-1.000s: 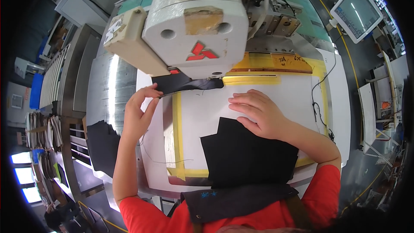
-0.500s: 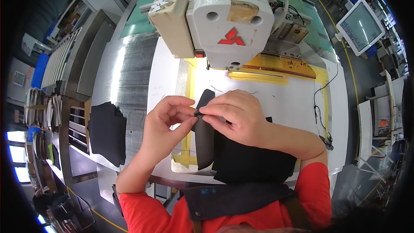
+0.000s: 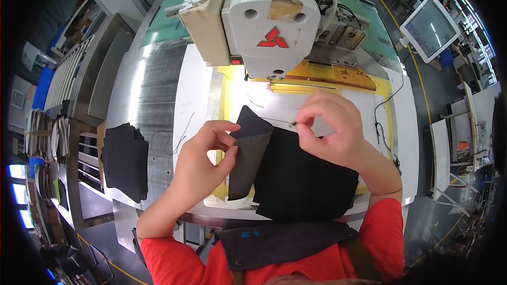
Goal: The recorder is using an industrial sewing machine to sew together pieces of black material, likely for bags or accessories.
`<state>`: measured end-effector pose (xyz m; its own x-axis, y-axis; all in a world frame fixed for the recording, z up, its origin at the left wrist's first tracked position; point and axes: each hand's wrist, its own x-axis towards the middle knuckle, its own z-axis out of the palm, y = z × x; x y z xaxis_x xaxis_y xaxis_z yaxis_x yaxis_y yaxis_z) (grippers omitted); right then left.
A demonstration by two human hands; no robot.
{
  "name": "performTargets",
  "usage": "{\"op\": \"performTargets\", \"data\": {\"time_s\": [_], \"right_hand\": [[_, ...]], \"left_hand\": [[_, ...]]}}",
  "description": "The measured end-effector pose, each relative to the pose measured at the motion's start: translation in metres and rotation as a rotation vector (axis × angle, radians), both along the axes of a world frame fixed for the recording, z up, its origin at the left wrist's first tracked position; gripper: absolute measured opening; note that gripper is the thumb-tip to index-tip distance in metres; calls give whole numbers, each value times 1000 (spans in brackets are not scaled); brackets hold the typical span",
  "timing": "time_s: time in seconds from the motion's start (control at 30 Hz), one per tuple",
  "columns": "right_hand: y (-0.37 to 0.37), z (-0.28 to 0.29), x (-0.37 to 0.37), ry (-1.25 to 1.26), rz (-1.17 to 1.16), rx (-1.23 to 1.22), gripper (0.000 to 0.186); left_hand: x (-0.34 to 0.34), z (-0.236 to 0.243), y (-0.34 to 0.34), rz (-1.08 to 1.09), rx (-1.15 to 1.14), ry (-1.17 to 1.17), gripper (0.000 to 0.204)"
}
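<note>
My left hand (image 3: 208,158) pinches a long dark grey fabric piece (image 3: 247,171), its upper corner folded, held upright above a white work board (image 3: 401,126) edged with yellow tape. Right of it my right hand (image 3: 335,129) pinches a thin dark thread (image 3: 280,122) between thumb and forefinger, stretched from the piece. Beneath both hands lies a larger black fabric panel (image 3: 306,179). Above them is the white head of a sewing machine (image 3: 269,16), with an amber plastic clamp (image 3: 327,74) behind it.
A pile of black cut pieces (image 3: 124,161) lies on the metal table (image 3: 134,89) at left. A screen (image 3: 430,26) stands at the upper right, with a loose cable (image 3: 377,126) below it. Racks of papers (image 3: 42,137) line the far left.
The fabric piece came from under the machine head toward me, turned lengthwise. Both hands met on it; since then my right hand has moved up and right, drawing out a thread.
</note>
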<state>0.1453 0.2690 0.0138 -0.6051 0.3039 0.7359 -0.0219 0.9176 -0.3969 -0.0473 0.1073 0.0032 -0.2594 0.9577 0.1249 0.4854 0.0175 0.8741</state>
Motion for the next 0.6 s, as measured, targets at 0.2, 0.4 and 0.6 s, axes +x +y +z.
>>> {"op": "performTargets", "data": {"time_s": [0.2,0.4,0.6], "right_hand": [[-35,-6,69,-692,733,-407,5],[-24,-8,124,-1466,940,-596,13],[-69,-76,186,-1942,689,-383,21]], "left_hand": [[-16,5,-2,81,50,-44,32],[-59,8,-13,249,164,229,26],[-100,11,-11,422,215,238,23]]}}
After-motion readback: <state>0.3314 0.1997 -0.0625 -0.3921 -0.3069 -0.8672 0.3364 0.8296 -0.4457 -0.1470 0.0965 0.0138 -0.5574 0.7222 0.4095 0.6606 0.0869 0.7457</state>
